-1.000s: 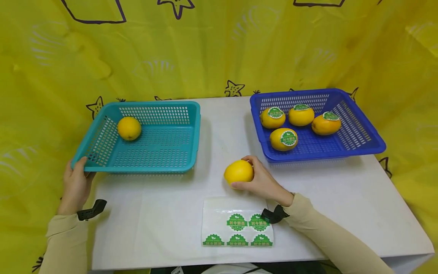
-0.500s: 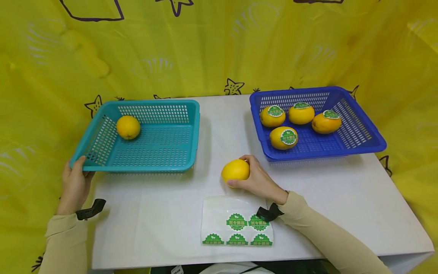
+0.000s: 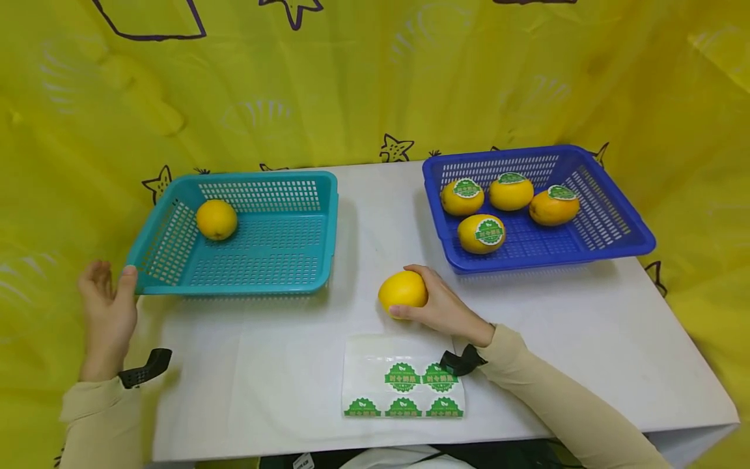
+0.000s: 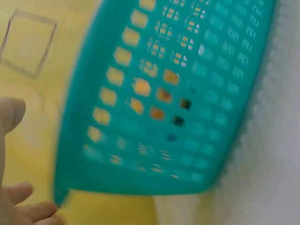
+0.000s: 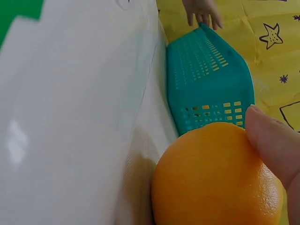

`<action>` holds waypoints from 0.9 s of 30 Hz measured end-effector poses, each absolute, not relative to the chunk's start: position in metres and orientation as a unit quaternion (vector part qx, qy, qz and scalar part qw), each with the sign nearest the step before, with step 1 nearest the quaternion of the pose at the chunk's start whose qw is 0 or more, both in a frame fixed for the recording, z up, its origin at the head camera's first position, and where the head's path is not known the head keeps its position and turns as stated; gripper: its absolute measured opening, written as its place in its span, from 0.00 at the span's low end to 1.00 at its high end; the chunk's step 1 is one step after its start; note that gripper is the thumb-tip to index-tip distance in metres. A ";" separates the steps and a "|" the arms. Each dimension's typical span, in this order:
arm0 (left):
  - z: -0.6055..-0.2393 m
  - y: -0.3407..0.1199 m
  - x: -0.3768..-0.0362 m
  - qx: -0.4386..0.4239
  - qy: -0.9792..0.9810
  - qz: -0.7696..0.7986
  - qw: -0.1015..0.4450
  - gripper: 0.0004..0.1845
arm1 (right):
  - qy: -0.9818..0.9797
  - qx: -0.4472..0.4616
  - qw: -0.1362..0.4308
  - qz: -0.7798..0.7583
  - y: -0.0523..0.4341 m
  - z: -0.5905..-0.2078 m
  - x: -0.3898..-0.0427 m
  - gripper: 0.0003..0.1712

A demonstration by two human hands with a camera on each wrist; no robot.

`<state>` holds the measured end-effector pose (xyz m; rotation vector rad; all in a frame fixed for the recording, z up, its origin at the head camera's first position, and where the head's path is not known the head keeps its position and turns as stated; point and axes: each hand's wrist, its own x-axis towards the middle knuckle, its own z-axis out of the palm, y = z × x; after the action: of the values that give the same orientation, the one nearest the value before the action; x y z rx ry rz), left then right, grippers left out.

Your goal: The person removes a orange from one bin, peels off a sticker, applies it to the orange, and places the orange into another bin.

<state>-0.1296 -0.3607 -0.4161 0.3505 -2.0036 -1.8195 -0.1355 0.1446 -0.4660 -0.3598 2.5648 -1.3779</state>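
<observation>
From my remote seat I see the right hand [image 3: 446, 307] curled around a bare orange [image 3: 402, 290] near the middle of the white desk [image 3: 281, 352], thumb below and fingers [image 5: 274, 145] wrapped over its far side. The fruit is round, glossy yellow-orange with finely dimpled skin, and carries no label on any side I can see (the wrist view shows the pitted peel best). At 6 o'clock from it lies a sticker sheet [image 3: 403, 378] with five green labels. The left hand [image 3: 107, 309] is open with relaxed fingers, holding nothing, just beside the near-left corner of the teal basket [image 3: 305, 267], which holds one unlabelled orange [image 3: 216, 219]. At 2 o'clock from the held fruit sits the blue basket [image 3: 615, 241] with four labelled oranges [image 3: 482, 233].
</observation>
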 end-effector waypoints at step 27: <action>-0.394 -0.185 -0.091 -0.372 -0.732 -0.460 0.337 0.15 | 0.855 -0.126 0.125 -0.488 0.154 -0.457 -0.131 0.54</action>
<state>-0.0909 -0.1852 -0.3939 -0.9707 -1.9085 -1.2000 -0.1309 0.1545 -0.4573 -0.3661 2.4896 -1.4212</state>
